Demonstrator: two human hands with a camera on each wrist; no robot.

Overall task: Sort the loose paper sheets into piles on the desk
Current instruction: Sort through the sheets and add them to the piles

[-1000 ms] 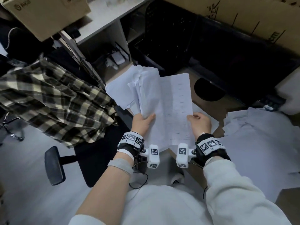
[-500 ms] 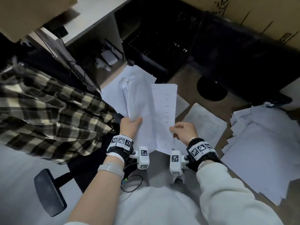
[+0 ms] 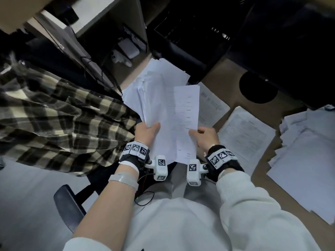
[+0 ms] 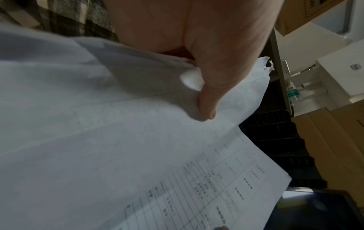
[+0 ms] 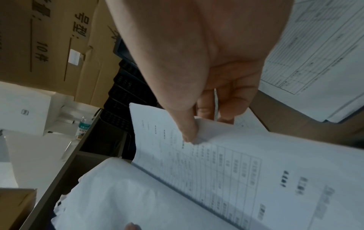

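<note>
Hands: left (image 3: 147,132) grips paper stack (image 3: 154,98); right (image 3: 206,137) pinches one sheet (image 3: 184,113).

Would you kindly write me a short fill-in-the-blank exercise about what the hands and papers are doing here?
1. The left hand grips a ____ of paper sheets.
2. The right hand pinches a single printed ____.
3. A plaid ____ lies beside the left hand.

Missing words: bundle; sheet; shirt
</note>
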